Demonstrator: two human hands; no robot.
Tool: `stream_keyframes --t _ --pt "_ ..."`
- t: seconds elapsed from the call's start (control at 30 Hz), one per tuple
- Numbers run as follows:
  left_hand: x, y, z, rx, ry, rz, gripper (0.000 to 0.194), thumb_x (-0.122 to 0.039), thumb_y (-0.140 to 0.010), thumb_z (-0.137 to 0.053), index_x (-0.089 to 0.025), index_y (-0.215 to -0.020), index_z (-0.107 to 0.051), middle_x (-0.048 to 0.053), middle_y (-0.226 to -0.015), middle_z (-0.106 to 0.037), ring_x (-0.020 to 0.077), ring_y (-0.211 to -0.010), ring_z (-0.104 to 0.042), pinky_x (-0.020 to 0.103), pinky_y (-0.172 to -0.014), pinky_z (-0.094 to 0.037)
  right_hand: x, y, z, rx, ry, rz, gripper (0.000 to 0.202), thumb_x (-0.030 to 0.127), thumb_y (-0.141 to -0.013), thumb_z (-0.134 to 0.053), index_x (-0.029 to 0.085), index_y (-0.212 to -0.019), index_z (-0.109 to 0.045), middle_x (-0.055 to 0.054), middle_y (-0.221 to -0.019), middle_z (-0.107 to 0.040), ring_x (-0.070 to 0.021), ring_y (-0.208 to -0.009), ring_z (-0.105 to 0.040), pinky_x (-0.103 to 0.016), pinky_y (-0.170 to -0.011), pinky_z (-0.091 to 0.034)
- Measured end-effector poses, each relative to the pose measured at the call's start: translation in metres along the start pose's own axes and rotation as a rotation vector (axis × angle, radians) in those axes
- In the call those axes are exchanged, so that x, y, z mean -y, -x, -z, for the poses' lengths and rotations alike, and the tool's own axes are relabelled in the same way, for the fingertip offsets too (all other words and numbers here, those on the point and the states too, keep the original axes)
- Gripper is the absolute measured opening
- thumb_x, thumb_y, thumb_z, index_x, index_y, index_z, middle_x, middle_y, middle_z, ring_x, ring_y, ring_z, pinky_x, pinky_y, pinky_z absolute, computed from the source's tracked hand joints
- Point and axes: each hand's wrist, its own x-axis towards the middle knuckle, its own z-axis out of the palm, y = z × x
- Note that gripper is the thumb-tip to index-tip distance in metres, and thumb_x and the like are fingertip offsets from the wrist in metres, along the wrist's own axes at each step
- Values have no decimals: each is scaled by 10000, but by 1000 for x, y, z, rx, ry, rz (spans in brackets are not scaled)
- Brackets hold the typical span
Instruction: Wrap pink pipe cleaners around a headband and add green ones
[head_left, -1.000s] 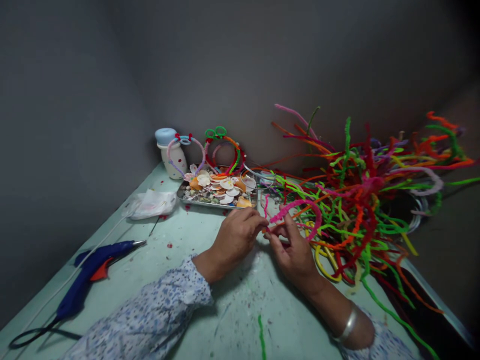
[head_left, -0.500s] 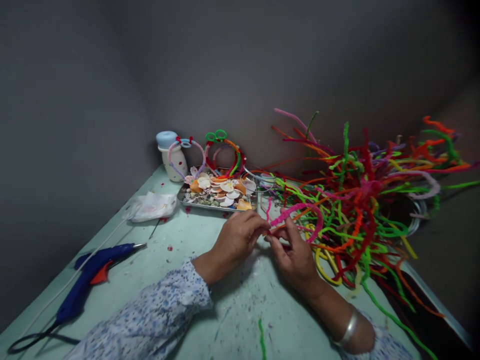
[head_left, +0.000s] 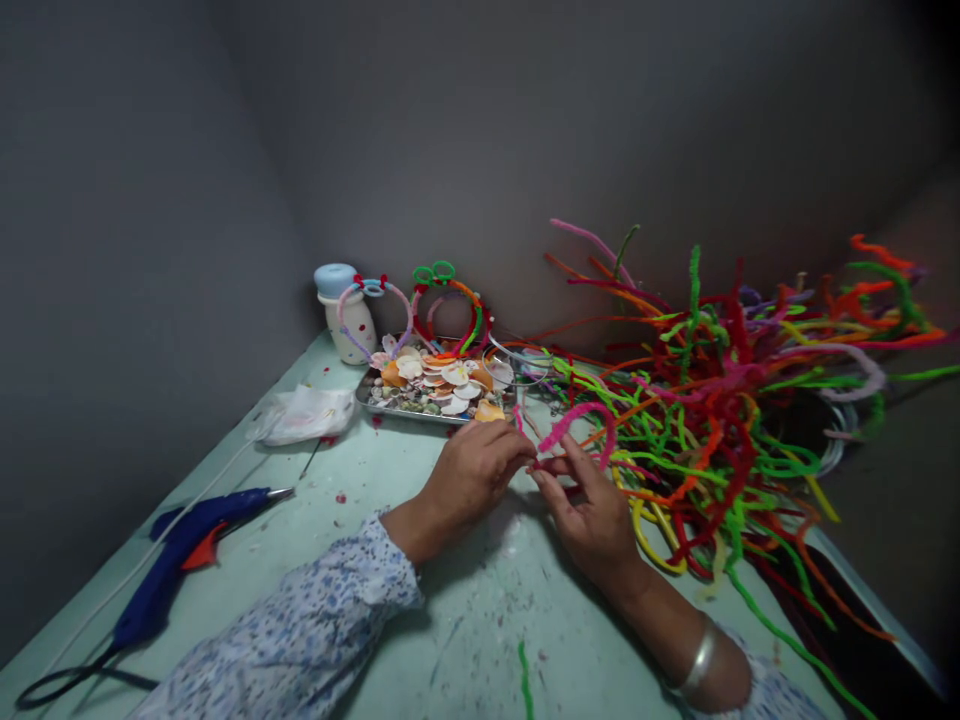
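A fuzzy, bright-pink chenille stem [head_left: 587, 409] is between the two hands above the pale-green, paint-flecked tabletop [head_left: 465, 630]; its bent length arches up and rightward from the fingertips, then curls down behind the right hand [head_left: 600, 525]. That hand pinches it between thumb and fingertips, the other fingers loosely bent; the left hand [head_left: 476, 475], fingers bunched and curled, pinches beside it. The fingertips hide the gripped part, and whether the short pink piece [head_left: 518, 418] poking upward beyond them belongs to the same stem cannot be told. Behind, a shiny metal tray [head_left: 409, 412] holds smooth, fan-shaped shells [head_left: 454, 374].
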Motion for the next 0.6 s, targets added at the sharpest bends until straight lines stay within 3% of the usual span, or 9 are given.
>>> stream_keyframes --t 0.1,0.2,0.37,0.6 --pt "-1 0 1 -43 -1 23 155 -253 -920 -494 -171 -922 -625 46 -869 -664 161 -821 -597 303 -752 -445 4 -3 7 -82 -7 18 449 271 -840 -614 212 -1268 -492 -60 -943 -672 -203 -879 -627 -402 -836 -498" --pt "-2 0 3 -105 28 55 147 -253 -914 -506 -176 -917 -632 46 -865 -662 161 -820 -594 303 -751 -456 8 -2 14 -212 -40 146 305 227 -835 -589 206 -1136 -546 -68 -942 -637 -212 -886 -594 -419 -818 -475" --pt "-7 -3 9 -174 58 129 148 -238 -911 -508 -179 -920 -644 52 -862 -655 164 -832 -587 305 -750 -463 16 2 17 -113 -48 416 163 167 -814 -566 213 -970 -550 -33 -784 -606 -191 -752 -571 -365 -700 -472" --pt "-16 -7 14 -152 51 110 145 -252 -906 -521 -185 -911 -650 51 -866 -647 170 -849 -575 315 -772 -447 14 -4 11 -217 159 296 306 172 -799 -629 213 -1095 -563 -83 -966 -652 -236 -924 -591 -427 -838 -439"
